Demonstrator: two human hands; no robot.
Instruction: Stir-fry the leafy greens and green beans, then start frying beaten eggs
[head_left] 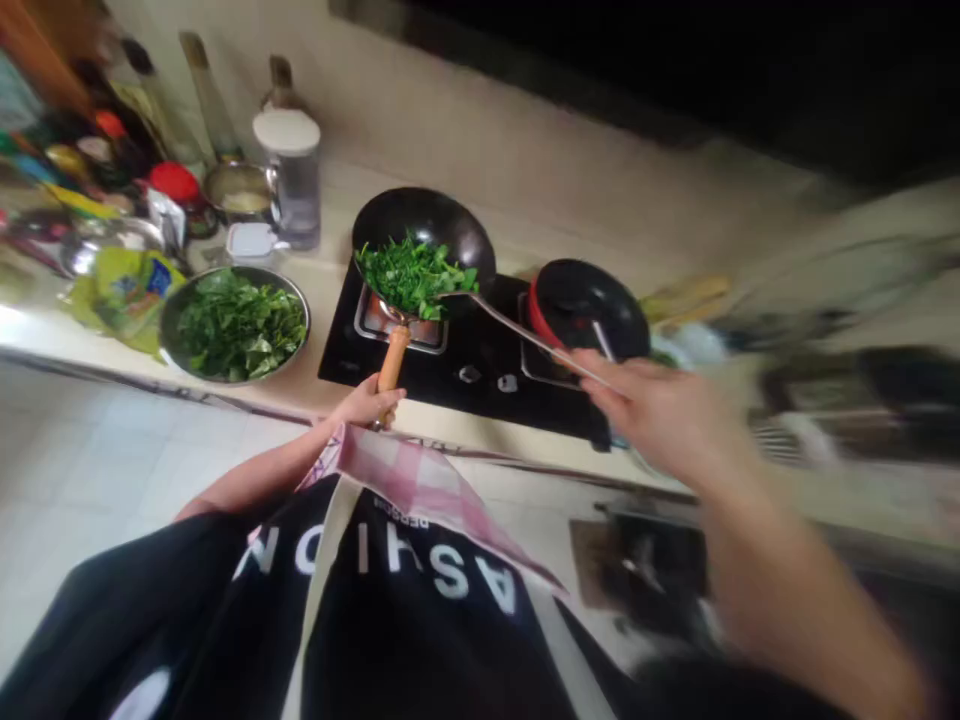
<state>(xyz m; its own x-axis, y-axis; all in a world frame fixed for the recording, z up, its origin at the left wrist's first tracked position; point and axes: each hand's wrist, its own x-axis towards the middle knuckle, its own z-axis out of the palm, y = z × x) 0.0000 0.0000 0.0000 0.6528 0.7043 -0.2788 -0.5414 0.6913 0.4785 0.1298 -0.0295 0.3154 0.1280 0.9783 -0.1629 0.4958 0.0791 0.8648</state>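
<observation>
My left hand (369,402) is wrapped round the wooden handle of a black wok (466,232) on the left burner. Chopped leafy greens (412,275) lie in the wok, heaped toward its near left side. My right hand (637,400) grips a long thin metal handle of a spatula or ladle (517,328). Its working end reaches into the right edge of the greens, so its exact shape is hidden. The right hand is blurred and hovers in front of a red pan with a black inside (581,300) on the right burner.
A metal bowl of leafy greens (236,325) stands left of the black gas stove (480,385). Behind it are a clear pitcher with a white lid (292,180), a small metal pot (238,190), a red-lidded jar (176,185), bottles (206,95) and a yellow-green bag (127,295).
</observation>
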